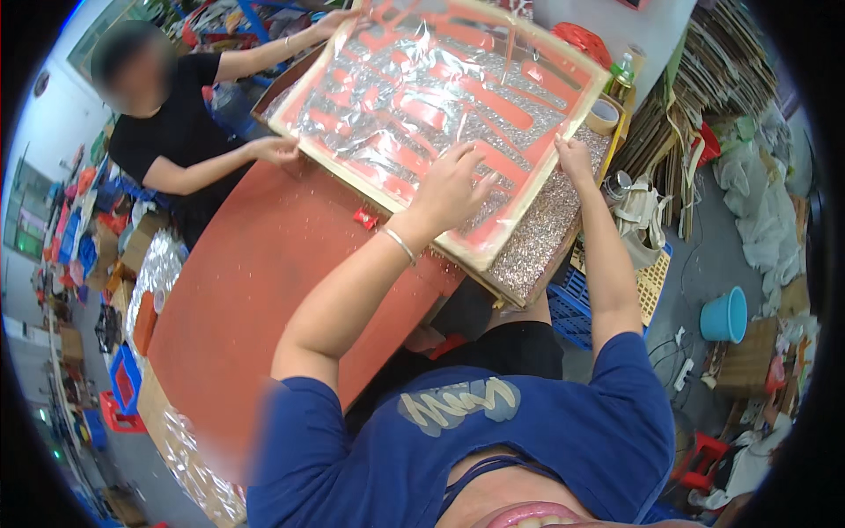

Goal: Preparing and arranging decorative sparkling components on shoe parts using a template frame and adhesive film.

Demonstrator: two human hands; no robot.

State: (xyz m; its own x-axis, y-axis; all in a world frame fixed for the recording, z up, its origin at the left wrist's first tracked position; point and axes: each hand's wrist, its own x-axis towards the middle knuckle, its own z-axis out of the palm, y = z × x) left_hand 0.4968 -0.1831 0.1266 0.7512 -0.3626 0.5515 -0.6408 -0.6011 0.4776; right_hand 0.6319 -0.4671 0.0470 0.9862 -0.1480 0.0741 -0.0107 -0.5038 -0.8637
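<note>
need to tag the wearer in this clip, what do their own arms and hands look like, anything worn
Both forearms are bare, with no gloves. The left hand has a thin silver bangle at the wrist. The right hand shows nothing worn. Short dark-blue T-shirt sleeves cover the upper arms.

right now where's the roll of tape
The roll of tape sits upper right in the head view, beside the framed sheet's right corner, just below a green bottle.

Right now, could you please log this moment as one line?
left hand: flat on foil sheet | right hand: at sheet's edge | co-worker's hands: holding frame | table: red
</note>
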